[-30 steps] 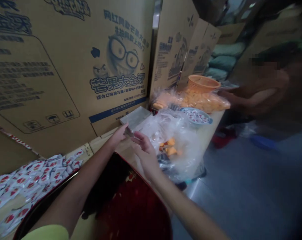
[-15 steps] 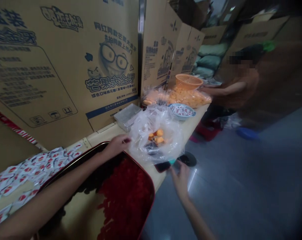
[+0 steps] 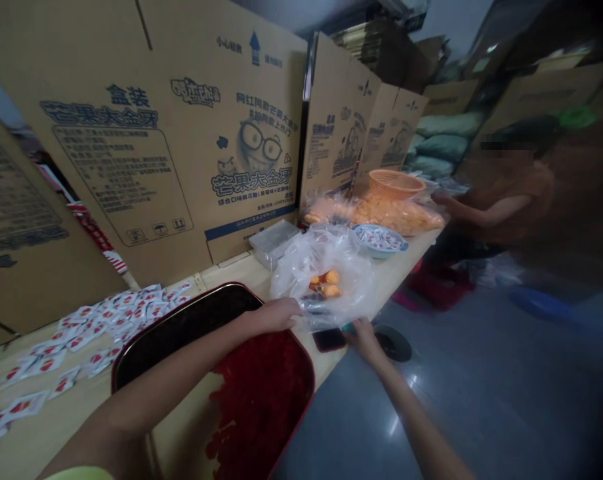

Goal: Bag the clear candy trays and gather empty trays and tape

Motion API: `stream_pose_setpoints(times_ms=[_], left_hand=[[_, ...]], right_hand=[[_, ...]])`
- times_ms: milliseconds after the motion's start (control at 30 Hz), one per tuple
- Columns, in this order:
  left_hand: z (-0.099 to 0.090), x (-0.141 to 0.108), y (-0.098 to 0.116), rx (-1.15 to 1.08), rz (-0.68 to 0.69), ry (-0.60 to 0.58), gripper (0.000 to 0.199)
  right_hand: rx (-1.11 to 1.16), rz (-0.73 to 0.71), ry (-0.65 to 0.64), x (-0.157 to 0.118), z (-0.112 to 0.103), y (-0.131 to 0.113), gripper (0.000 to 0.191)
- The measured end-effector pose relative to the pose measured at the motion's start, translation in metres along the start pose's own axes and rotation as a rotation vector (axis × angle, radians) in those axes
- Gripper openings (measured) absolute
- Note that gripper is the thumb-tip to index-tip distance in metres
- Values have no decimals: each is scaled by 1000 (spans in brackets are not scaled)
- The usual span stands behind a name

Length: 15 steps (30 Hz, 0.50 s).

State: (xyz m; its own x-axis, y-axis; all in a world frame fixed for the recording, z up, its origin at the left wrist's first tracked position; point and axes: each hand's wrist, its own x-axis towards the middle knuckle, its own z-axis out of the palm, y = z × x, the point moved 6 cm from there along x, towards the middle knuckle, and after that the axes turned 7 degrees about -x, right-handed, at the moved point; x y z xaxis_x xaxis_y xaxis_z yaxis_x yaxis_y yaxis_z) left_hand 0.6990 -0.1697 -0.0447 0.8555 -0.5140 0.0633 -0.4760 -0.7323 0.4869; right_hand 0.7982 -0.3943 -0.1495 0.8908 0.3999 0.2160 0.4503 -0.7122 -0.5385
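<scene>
A clear plastic bag (image 3: 354, 277) lies open on the table with several orange pieces (image 3: 332, 283) in it. My left hand (image 3: 280, 313) reaches across the tray and is closed on the bag's near left edge. At the near right edge of the bag, the fingers of my right hand (image 3: 365, 339) are pressed together beside a small teal thing (image 3: 350, 328); what they hold is hidden. A dark phone (image 3: 328, 340) lies just left of that hand. Beneath my left arm is the dark red-rimmed tray (image 3: 312, 383), holding many small red pieces (image 3: 266, 380).
White-and-red sachets (image 3: 116, 317) are spread at left. Behind stand printed cardboard boxes (image 3: 181, 167) and a clear plastic box (image 3: 274, 243). Farther along are a blue bowl of sachets (image 3: 381, 240), a bag of orange pieces (image 3: 396, 212), an orange basket (image 3: 397, 183) and another person (image 3: 511, 200).
My left hand has moved right onto the bag's edge. My right hand has come in against the bag by the teal thing, its fingers closing. The view has shifted left.
</scene>
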Motion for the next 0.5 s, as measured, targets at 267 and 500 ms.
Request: stream_pose_setpoints(times_ms=[267, 500], left_hand=[[-4, -6, 1, 6, -30, 53, 34], [-34, -54, 45, -162, -5, 254, 28]], right_hand=[[112, 290, 208, -30, -20, 10, 37], [547, 463, 382, -80, -58, -51, 58]])
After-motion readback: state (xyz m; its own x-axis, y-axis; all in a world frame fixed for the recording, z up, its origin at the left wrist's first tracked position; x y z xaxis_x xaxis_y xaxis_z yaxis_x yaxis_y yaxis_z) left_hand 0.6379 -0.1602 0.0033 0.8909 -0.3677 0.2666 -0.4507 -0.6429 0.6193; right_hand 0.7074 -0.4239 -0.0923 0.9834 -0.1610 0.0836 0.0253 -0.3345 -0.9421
